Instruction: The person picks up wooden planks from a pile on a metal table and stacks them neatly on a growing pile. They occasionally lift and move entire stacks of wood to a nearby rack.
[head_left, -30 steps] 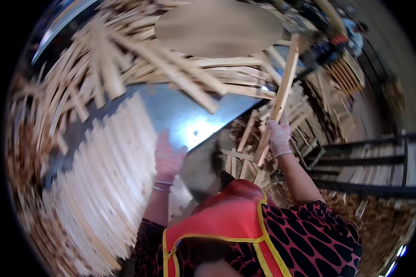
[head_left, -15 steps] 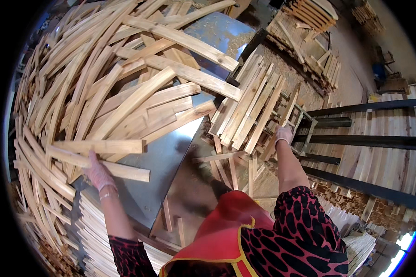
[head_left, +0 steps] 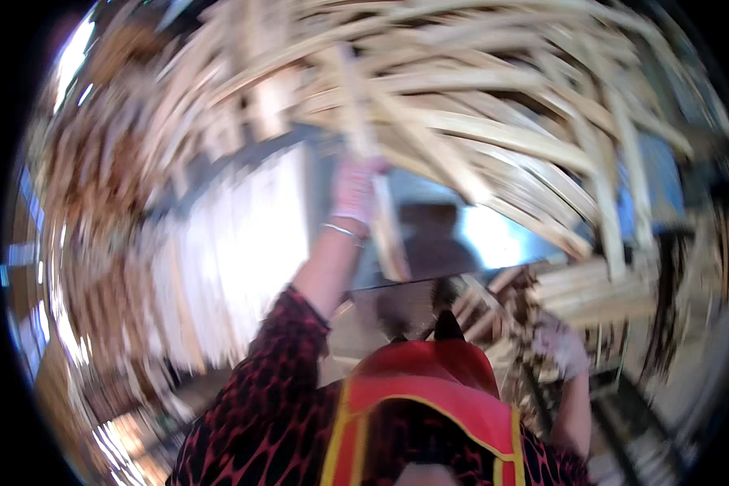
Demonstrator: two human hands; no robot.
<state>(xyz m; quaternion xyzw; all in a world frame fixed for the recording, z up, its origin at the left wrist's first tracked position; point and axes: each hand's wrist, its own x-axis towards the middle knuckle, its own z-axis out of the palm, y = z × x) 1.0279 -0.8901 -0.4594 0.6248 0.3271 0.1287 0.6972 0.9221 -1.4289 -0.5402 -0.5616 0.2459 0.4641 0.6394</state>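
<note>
A wooden stick [head_left: 363,121] is being gripped by the gloved left hand [head_left: 354,188], up over a shiny metal table [head_left: 494,235]. It is being pointed up and away, standing almost straight, with a big pile of sticks [head_left: 494,105] crowding behind it. The right hand [head_left: 560,347] is being kept low by more sticks; its fingers are too blurry to tell.

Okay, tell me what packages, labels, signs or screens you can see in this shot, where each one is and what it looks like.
None can be made out. The blurred view shows only pale wooden slats, a grey metal table, and two gloved hands: the left hand raised on a slat, the right hand low by wood pieces.

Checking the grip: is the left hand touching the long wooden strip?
Touching. The head view, though blurred, shows the left hand closed around the long wooden strip.
</note>
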